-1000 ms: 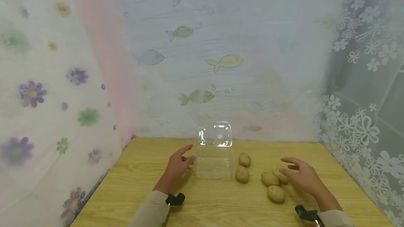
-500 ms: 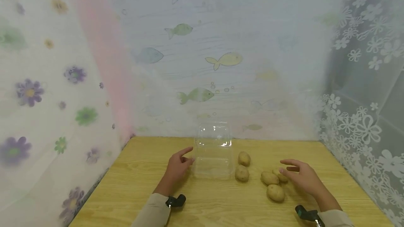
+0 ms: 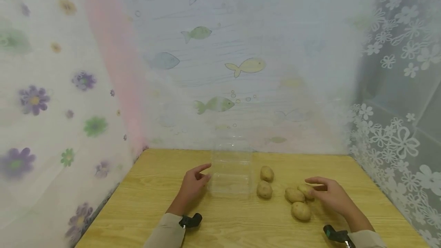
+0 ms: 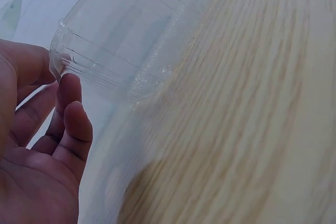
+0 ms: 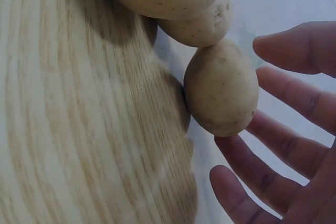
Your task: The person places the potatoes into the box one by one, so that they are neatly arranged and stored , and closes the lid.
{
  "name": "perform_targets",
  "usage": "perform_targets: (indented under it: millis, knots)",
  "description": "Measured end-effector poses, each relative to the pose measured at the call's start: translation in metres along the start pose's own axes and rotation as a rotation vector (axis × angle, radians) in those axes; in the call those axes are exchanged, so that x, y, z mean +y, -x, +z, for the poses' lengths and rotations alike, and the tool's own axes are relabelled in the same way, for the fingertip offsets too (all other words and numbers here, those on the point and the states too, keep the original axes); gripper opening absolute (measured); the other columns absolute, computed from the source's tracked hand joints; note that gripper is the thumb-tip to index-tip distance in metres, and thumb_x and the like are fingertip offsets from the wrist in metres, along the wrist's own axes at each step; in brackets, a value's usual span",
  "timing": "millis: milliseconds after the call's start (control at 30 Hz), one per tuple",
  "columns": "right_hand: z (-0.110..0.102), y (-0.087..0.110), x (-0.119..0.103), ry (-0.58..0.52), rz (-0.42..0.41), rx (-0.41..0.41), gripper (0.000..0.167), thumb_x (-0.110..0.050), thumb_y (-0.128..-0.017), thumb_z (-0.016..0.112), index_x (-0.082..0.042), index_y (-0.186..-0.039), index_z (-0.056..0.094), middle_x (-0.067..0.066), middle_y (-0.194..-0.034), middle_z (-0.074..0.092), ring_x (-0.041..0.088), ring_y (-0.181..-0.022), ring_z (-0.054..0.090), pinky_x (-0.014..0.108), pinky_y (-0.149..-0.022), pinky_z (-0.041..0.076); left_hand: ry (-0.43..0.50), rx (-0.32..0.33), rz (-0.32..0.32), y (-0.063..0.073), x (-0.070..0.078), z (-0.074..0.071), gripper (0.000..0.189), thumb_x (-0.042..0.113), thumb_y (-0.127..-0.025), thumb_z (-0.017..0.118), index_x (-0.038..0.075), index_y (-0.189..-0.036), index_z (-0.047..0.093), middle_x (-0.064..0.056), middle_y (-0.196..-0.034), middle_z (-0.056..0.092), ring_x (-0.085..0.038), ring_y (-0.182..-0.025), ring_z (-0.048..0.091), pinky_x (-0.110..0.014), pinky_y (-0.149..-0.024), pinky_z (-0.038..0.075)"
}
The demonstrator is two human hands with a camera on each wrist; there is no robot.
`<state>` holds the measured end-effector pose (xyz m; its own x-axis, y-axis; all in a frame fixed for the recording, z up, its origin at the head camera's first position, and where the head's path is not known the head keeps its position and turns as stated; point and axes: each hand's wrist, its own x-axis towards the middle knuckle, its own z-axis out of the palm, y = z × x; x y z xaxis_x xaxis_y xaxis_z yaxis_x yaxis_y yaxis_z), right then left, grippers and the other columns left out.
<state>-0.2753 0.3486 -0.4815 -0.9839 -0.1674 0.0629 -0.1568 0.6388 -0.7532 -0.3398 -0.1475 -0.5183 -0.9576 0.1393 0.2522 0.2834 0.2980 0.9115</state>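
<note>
A clear plastic clamshell container (image 3: 230,185) lies on the table with its lid (image 3: 232,152) raised at the back. At its left side my left hand (image 3: 193,186) pinches the rim between thumb and fingers, as the left wrist view shows on the container wall (image 4: 121,40). Several potatoes are on the table. My right hand (image 3: 331,195) is around the far right potato (image 3: 306,191) of a cluster, fingers spread and loosely bent. In the right wrist view that potato (image 5: 221,87) has fingertips close behind and below it, while the thumb stands off it.
Two potatoes (image 3: 264,189) sit together just right of the container. Two more, a middle potato (image 3: 294,194) and a front potato (image 3: 301,211), touch in the right cluster. Patterned curtains (image 3: 241,87) hang behind and beside the wooden table (image 3: 234,225).
The container has shifted slightly left, and the bright glare on its lid has faded. My right hand has moved slightly down beside the far right potato. The potatoes keep their places.
</note>
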Motion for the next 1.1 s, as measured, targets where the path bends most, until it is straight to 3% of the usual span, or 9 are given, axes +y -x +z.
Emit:
perform_targets:
  millis: [200,333,467,600,833,1100]
  knots:
    - [0.002,-0.002,0.001,-0.002,-0.002,-0.002,0.050,-0.027,-0.096,0.076,-0.005,-0.139,0.064,0.026,-0.145,0.057,0.043,-0.118,0.065,0.055,-0.089,0.058,0.025,-0.012,0.005,-0.002,-0.002,0.000,0.041,0.011,-0.102,0.067,0.012,-0.143,0.064,-0.021,-0.091,0.070,-0.011,-0.062,0.052,-0.024,-0.051,0.044]
    - [0.002,-0.003,0.003,0.015,0.005,0.001,0.049,-0.026,-0.094,0.078,-0.006,-0.138,0.065,0.025,-0.144,0.059,0.041,-0.116,0.067,0.054,-0.088,0.058,0.032,-0.021,0.024,-0.001,-0.002,0.001,0.041,0.010,-0.102,0.067,0.010,-0.143,0.064,-0.023,-0.098,0.071,-0.010,-0.064,0.053,-0.024,-0.051,0.043]
    - [0.002,-0.003,0.005,0.027,-0.003,0.006,0.049,-0.023,-0.092,0.080,-0.004,-0.136,0.066,0.025,-0.141,0.061,0.039,-0.112,0.069,0.050,-0.085,0.059,0.041,-0.029,0.040,-0.001,-0.001,0.002,0.040,0.008,-0.102,0.066,0.008,-0.142,0.064,-0.020,-0.128,0.069,-0.013,-0.070,0.059,-0.024,-0.053,0.045]
    - [0.002,-0.003,0.008,0.022,0.004,0.002,0.051,-0.022,-0.091,0.081,-0.004,-0.136,0.066,0.025,-0.140,0.062,0.036,-0.110,0.070,0.044,-0.083,0.060,0.040,-0.029,0.048,0.001,0.000,0.004,0.039,0.007,-0.102,0.065,0.006,-0.141,0.065,-0.013,-0.148,0.060,-0.015,-0.080,0.064,-0.023,-0.057,0.047]
    - [0.002,0.000,0.010,-0.003,0.020,-0.007,0.062,-0.026,-0.085,0.088,-0.003,-0.137,0.065,0.025,-0.140,0.061,0.034,-0.109,0.070,0.042,-0.082,0.061,0.052,-0.021,0.037,0.008,0.005,0.007,0.036,0.009,-0.102,0.067,0.006,-0.137,0.068,-0.009,-0.152,0.057,-0.021,-0.089,0.067,-0.022,-0.064,0.050]
    - [0.001,0.001,0.008,0.013,0.057,-0.014,0.066,-0.034,-0.085,0.087,-0.005,-0.139,0.064,0.023,-0.141,0.061,0.033,-0.111,0.069,0.044,-0.083,0.060,0.042,0.010,0.051,0.013,0.006,0.012,0.035,0.003,-0.101,0.066,0.004,-0.136,0.067,-0.012,-0.152,0.056,-0.040,-0.100,0.069,-0.020,-0.069,0.051]
